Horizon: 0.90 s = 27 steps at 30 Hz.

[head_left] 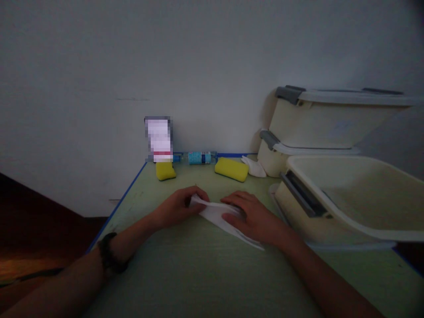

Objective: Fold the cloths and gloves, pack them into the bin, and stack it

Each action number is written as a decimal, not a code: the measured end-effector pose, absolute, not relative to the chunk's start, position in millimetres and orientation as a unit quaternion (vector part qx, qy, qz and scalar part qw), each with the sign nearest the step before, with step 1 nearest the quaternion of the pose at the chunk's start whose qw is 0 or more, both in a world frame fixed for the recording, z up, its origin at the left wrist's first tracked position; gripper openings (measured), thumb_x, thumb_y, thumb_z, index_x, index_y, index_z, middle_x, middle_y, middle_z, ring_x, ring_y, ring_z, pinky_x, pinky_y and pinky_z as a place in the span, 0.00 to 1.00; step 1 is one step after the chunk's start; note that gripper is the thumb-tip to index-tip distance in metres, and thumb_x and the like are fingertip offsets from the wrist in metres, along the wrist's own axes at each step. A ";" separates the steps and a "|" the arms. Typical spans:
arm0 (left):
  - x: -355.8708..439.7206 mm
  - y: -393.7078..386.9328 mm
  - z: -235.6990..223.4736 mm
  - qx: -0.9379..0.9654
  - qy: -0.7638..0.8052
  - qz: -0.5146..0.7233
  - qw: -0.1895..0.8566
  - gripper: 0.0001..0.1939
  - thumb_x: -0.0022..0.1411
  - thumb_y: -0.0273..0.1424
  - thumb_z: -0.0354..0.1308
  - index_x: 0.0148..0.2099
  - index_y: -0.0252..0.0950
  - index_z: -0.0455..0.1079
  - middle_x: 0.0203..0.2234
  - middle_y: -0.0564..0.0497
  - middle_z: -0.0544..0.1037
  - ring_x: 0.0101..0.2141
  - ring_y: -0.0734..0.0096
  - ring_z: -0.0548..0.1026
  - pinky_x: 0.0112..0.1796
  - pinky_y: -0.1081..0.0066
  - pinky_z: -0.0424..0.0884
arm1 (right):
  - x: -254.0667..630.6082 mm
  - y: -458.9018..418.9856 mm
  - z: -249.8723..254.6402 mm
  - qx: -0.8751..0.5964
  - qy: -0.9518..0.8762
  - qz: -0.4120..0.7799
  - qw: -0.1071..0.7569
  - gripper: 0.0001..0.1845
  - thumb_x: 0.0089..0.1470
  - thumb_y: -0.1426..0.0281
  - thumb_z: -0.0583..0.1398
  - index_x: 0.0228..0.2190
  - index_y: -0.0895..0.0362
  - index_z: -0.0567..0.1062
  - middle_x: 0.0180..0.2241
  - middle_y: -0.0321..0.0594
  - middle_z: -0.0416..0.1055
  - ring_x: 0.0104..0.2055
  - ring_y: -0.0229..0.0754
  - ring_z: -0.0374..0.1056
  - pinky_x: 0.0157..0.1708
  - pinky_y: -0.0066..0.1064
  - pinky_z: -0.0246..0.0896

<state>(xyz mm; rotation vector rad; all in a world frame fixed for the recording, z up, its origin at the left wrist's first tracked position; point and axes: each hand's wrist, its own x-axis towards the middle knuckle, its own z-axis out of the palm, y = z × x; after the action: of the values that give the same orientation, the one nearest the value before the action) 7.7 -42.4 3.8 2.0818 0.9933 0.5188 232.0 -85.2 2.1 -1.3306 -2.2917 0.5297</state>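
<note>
A white cloth [217, 215] lies folded on the pale green table [198, 269], between both hands. My left hand [179, 205] pinches the cloth's left end with curled fingers. My right hand [253, 218] lies on top of the cloth with its fingers pressed flat on the fabric. A dark band is on my left wrist.
Two yellow sponges [165, 170] [232, 169], a blue-labelled bottle lying on its side [200, 157] and a crumpled white cloth [255, 167] sit by the wall. An open cream bin [351, 198] stands at right, with two lidded bins [327, 121] stacked behind it.
</note>
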 end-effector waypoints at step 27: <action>-2.4 -26.3 -6.2 0.764 0.434 0.227 0.421 0.13 0.52 0.35 0.55 0.40 0.36 0.65 0.31 0.52 0.71 0.30 0.73 0.69 0.30 0.72 0.65 | 233.8 -81.2 -1.3 -0.510 -0.771 0.313 0.219 0.09 0.51 0.69 0.54 0.33 0.58 0.71 0.29 0.36 0.69 0.28 0.36 0.63 0.28 0.27 0.56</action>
<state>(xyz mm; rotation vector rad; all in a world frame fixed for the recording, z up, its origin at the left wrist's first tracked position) -2.4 -26.3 -6.2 1.9131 1.0880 0.5687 233.8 -81.2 -1.3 -1.4104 -2.1337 0.8674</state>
